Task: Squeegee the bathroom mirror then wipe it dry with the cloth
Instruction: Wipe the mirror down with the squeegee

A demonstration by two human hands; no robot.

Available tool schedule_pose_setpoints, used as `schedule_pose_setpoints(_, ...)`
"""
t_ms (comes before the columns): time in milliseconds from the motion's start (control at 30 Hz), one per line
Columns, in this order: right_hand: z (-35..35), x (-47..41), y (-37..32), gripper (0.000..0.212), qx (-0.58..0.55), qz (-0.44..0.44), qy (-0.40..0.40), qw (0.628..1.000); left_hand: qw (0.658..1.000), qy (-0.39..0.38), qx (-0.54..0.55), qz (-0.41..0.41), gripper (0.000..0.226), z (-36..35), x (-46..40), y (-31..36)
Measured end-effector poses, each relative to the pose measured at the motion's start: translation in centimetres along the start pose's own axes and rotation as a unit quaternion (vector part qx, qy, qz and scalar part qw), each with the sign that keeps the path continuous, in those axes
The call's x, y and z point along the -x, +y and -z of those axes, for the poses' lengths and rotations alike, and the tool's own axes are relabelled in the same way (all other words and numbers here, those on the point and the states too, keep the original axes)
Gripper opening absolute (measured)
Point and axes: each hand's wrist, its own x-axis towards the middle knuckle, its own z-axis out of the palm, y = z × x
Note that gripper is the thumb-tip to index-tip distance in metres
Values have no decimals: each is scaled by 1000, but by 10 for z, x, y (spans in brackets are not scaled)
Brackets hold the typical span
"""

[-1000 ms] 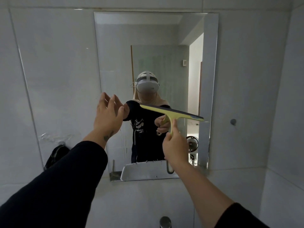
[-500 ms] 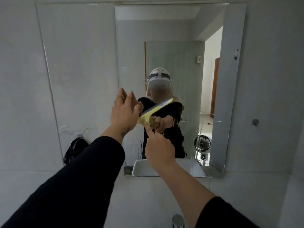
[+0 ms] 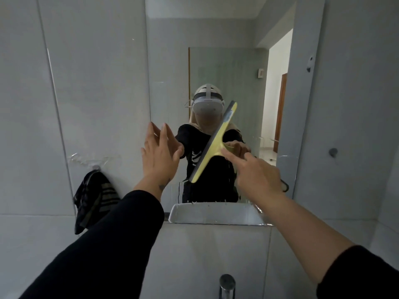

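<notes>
The right hand is gripping the light, stiff squeegee by its handle (best hold); the left hand is hovering open.

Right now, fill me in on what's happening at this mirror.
A person stands at the bathroom mirror. The right hand holds a yellow squeegee by its handle, blade tilted diagonally in front of the glass. The left hand is open and empty, raised near the mirror's left edge. Drips show low on the glass. A dark striped cloth hangs untouched on a wall hook to the left, so the drying step hasn't begun.
</notes>
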Motion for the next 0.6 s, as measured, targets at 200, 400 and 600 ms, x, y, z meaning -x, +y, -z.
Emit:
schedule_pose_setpoints(200,-10,21,46,61,-47,-81,30,995,999,24,34,-8,92,-14,0,-10)
schedule_pose_setpoints(400,-23,47,75,57,-91,-162,48,981,998,48,41,-19,91,-19,3,-11)
schedule_pose_setpoints(600,-44,69,66,58,-154,-216,55,963,995,58,80,10,82,-30,34,-21)
